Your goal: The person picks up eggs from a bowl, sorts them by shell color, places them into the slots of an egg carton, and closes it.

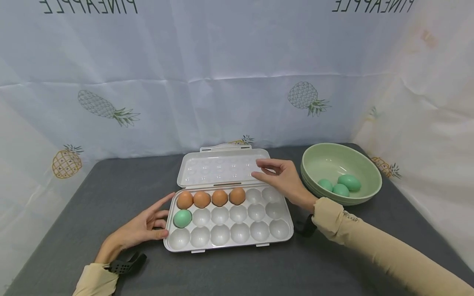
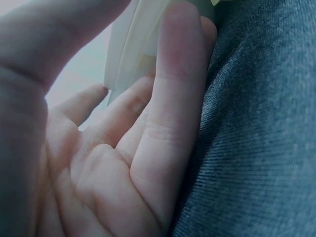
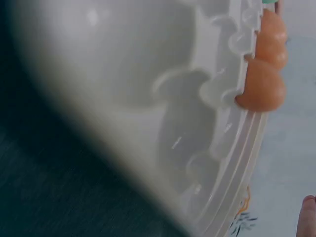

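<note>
A white plastic egg tray (image 1: pixel 238 225) lies with its lid (image 1: pixel 222 166) folded back. Its back row holds several brown eggs (image 1: pixel 220 197); a green egg (image 1: pixel 182 218) sits in the middle row at the left end. My left hand (image 1: pixel 142 226) rests against the tray's left side, index finger near the back corner and thumb near the front. The left wrist view shows its fingers (image 2: pixel 173 98) by the tray wall. Above the tray's back right cups hovers my right hand (image 1: pixel 283 179), thumb and fingers apart, holding nothing. One fingertip (image 3: pixel 308 212) shows in the right wrist view.
To the right stands a pale green bowl (image 1: pixel 357 160), apparently stacked on another, with three green eggs (image 1: pixel 349 182) inside. Dark grey cloth (image 1: pixel 148 176) covers the table. A pineapple-print curtain (image 1: pixel 207 102) hangs behind it and at both sides.
</note>
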### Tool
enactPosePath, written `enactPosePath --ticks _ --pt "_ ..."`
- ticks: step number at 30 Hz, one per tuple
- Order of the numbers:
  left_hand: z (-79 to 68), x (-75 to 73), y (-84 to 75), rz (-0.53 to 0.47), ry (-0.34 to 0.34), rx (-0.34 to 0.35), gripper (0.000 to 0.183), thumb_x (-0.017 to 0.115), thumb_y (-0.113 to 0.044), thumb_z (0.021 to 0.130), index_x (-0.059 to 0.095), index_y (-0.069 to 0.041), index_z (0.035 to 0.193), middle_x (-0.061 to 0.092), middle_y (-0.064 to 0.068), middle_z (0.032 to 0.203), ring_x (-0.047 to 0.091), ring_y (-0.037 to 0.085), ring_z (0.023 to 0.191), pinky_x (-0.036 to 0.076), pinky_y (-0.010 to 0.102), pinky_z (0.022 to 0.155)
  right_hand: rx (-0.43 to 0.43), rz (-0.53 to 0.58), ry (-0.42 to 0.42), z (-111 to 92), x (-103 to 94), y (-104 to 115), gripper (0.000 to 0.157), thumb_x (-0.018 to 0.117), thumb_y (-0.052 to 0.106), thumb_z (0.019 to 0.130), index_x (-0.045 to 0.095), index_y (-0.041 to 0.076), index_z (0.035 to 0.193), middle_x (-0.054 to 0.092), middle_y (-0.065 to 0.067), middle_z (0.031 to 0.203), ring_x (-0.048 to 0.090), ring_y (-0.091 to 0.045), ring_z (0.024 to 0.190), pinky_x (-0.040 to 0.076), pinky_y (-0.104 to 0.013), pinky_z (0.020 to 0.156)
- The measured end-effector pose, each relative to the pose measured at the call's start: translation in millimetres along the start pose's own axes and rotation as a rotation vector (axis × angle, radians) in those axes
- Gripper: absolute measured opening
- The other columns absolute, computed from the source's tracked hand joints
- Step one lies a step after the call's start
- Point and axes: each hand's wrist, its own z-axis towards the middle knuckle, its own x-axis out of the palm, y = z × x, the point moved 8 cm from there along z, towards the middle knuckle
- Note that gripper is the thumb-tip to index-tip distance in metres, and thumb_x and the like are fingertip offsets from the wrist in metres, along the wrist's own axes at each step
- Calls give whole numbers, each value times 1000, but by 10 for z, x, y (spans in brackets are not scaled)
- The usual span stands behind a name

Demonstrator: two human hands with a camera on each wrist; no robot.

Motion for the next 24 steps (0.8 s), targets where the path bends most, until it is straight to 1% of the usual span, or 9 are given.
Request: enactPosePath --ticks 3,8,10,12,14,16,18,21,24 --pt "-8 -3 0 6 -4 0 96 58 4 101 -9 -20 166 61 -10 140 69 7 105 58 27 85 32 -26 -16 -11 -105 -67 45 79 9 89 67 1 132 66 -23 135 61 -36 131 51 -25 104" --pt "-18 -3 7 14 -13 -1 95 59 3 101 -8 -20 166 61 -11 140 69 7 106 58 27 85 64 -46 -29 -31 -244 -108 48 79 13 90 65 1 135 62 -25 140 59 -37 133 52 -23 101" --pt "-19 -3 13 10 -14 -5 95 59 3 101 -8 -20 166 60 -11 140 69 7 106 58 27 85 70 -55 -38 -41 -309 -112 49 79 15 91 65 2 135 62 -24 140 60 -34 133 52 -21 101" --pt "-18 -4 21 7 -15 -14 96 59 3 101 -8 -20 166 60 -12 140 69 7 106 58 27 86 73 -63 -51 -55 -387 -122 49 78 15 91 64 2 136 62 -23 141 63 -26 131 51 -19 102" --pt "-15 -7 27 7 -18 -21 96 59 3 100 -9 -19 165 60 -12 140 69 7 106 58 27 86 75 -67 -67 -76 -479 -139 49 78 16 91 64 2 136 63 -20 141 65 -13 126 50 -18 103" --pt "-12 -9 30 9 -19 -23 97 59 3 100 -9 -19 165 59 -13 141 69 7 106 58 27 86 76 -75 -86 -100 -583 -158 48 78 17 92 64 3 136 67 -12 136 65 -1 120 49 -17 104" --pt "-10 -14 33 11 -21 -24 97 59 3 100 -9 -18 165 59 -13 141 69 7 106 58 27 86 69 -88 -105 -128 -690 -161 48 78 19 92 65 3 135 71 3 128 63 7 114 49 -15 102" --pt "-7 -17 30 15 -22 -22 97 60 3 100 -10 -18 165 59 -13 141 70 8 106 58 28 86 49 -89 -140 -171 -857 -167 47 78 19 92 66 2 134 70 22 115 63 10 111 50 -14 99" --pt "-4 -19 28 19 -22 -21 97 59 3 100 -9 -18 165 59 -12 141 69 7 106 58 28 86 43 -93 -172 -223 -1031 -190 46 77 18 93 66 1 134 69 28 111 64 9 111 52 -13 95"
